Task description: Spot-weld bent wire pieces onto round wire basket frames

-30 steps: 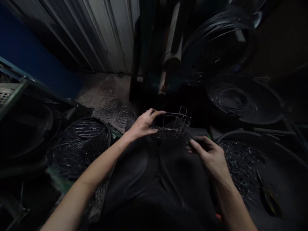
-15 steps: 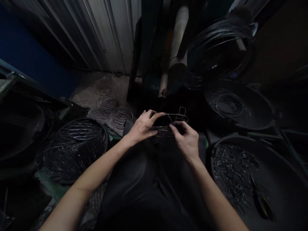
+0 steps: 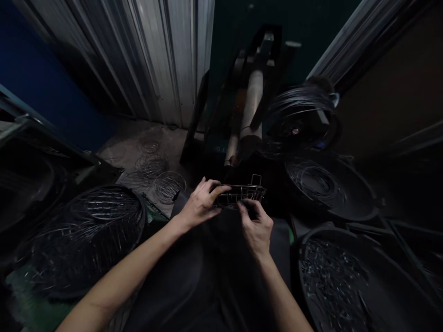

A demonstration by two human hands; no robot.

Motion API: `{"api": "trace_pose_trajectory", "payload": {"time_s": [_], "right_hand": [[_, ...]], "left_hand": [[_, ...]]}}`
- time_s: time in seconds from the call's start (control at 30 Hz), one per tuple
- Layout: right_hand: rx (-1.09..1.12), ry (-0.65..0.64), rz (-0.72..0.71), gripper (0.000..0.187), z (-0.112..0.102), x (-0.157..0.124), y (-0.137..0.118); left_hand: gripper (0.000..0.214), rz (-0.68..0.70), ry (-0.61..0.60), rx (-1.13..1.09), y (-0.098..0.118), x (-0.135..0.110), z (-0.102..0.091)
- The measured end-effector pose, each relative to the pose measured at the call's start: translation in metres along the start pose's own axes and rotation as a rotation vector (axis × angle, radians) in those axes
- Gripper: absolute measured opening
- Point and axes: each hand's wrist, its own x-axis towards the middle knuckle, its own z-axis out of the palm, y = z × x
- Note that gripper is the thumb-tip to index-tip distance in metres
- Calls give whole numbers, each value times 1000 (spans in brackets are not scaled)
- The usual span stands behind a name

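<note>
A small wire basket frame (image 3: 242, 193) with a little loop on its far rim rests at my knees, over my dark trousers. My left hand (image 3: 200, 205) grips its left end, thumb on the top rim and fingers curled beneath. My right hand (image 3: 254, 226) is closed on the basket's near side, fingertips pinched at the lower wires. What the right fingertips hold besides the wire is too dark to tell.
A black tub (image 3: 332, 276) of small metal clips lies at my right. Another tub (image 3: 86, 230) full of wire rings lies at my left. Loose wire rings (image 3: 162, 180) sit on the floor ahead. A wire coil (image 3: 297, 120) and a machine roller (image 3: 249, 106) stand behind the basket.
My right hand has come from the lap up to the basket's near side and closed on it. The view has tilted upward; the left hand keeps its grip.
</note>
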Motion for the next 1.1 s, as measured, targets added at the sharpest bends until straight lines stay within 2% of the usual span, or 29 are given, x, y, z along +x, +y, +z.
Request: {"api": "trace_pose_trajectory", "payload": {"time_s": [0.17,0.33,0.43,0.83,1.1], "right_hand": [[-22,44,-78,18,6,6,6],[-73,26,-187,14,8,13,8],[-71,69,-210,12,10,17,10],[-28,121,-198,13,26,28,17],[-4,144,-202,13,31,34,19]], "left_hand": [[58,0,13,-14,-7,3,2],[59,22,31,-9,-14,5,5],[55,36,36,12,-17,6,8],[46,141,193,70,-36,17,15],[48,118,181,78,-41,21,16]]}}
